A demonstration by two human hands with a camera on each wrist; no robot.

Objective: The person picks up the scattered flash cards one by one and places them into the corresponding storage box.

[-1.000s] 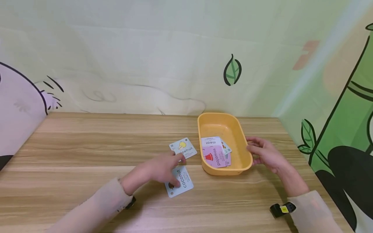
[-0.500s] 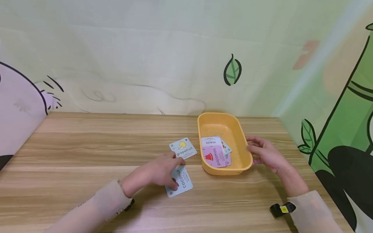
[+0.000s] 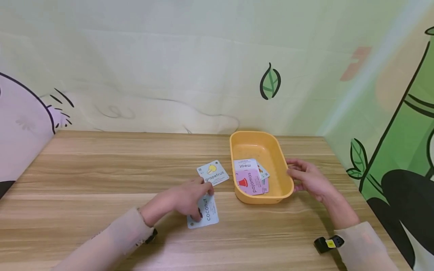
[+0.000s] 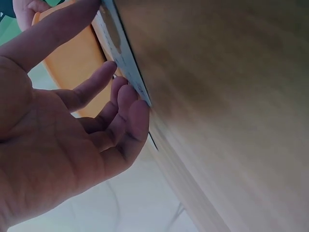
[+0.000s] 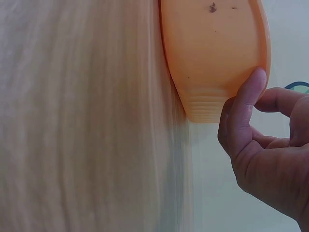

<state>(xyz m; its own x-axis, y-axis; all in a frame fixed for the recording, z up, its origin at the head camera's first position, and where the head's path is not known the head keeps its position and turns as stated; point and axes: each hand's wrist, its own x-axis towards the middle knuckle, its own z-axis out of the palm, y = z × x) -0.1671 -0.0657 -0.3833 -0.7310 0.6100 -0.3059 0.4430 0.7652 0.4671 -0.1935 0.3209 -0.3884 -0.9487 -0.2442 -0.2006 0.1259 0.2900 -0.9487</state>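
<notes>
My left hand (image 3: 188, 199) lies on a pale blue "coconut" card (image 3: 207, 215) flat on the wooden table (image 3: 101, 169). In the left wrist view the fingertips (image 4: 137, 104) and thumb rest on the top face of the card (image 4: 123, 58), which shows edge-on. A "grapefruit" card (image 3: 213, 172) lies just beyond the hand. To the right, a yellow tray (image 3: 252, 145) holds a "meat" card (image 3: 245, 165), a pink "pajamas" card (image 3: 251, 182) and others underneath. My right hand (image 3: 306, 180) sits at the tray's right side, its thumb (image 5: 244, 99) touching the tray's outer wall (image 5: 212, 53), its fingers loosely curled.
A painted wall runs close behind the table's far edge, and another stands along the right edge. The left half of the table shows bare wood. A black wrist device (image 3: 328, 243) sits on my right forearm.
The coconut card has slid a little left and toward me and turned slightly under my left fingers. The right hand and tray have not moved.
</notes>
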